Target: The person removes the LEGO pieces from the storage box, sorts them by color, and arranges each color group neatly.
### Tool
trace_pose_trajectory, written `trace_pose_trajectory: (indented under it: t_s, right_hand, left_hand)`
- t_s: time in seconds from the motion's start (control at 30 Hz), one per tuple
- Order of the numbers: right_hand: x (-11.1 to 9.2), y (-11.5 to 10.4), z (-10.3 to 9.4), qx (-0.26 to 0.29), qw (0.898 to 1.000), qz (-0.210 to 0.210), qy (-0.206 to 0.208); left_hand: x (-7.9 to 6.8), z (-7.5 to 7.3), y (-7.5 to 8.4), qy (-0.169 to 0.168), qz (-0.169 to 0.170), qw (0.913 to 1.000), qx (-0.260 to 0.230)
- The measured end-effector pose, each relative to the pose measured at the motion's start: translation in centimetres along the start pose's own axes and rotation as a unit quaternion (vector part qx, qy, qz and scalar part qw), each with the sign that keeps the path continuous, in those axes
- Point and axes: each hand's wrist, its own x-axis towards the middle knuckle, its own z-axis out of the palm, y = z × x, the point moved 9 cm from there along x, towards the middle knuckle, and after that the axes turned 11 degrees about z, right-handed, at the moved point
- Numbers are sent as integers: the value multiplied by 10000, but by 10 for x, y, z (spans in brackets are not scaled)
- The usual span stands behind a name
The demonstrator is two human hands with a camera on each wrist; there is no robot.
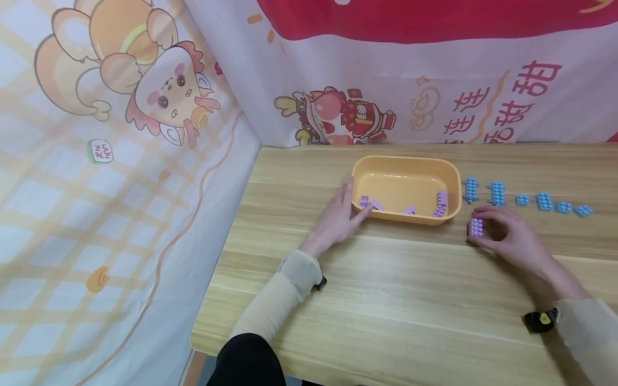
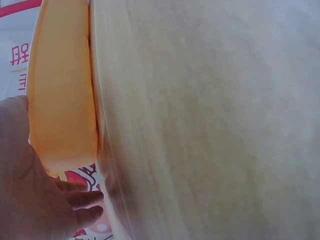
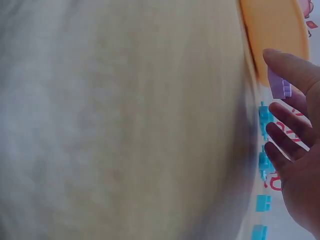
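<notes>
A purple building block (image 1: 476, 227) with studs on top is pinched between the thumb and fingers of my right hand (image 1: 513, 238), just right of the yellow bin (image 1: 406, 217). The same purple block (image 3: 278, 86) shows in the right wrist view, with the other fingers spread apart from it. My left hand (image 1: 339, 214) rests against the bin's left end, thumb over the near rim and fingers along the outer side. Inside the bin several purple blocks (image 1: 440, 203) lie along the near wall and right corner.
Several blue blocks (image 1: 544, 202) stand in a row right of the bin. The wooden table (image 1: 386, 300) meets a printed cloth (image 1: 415, 80) at the back, and another printed cloth (image 1: 135, 214) hangs along the left side.
</notes>
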Motion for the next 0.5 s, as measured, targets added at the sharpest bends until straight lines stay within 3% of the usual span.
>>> trace_pose_trajectory:
  t_s: [0.5]
  right_hand:
    - [10,6,13,61,9973,533,-506]
  left_hand:
    - [0,1,0,11,-7,10000,52]
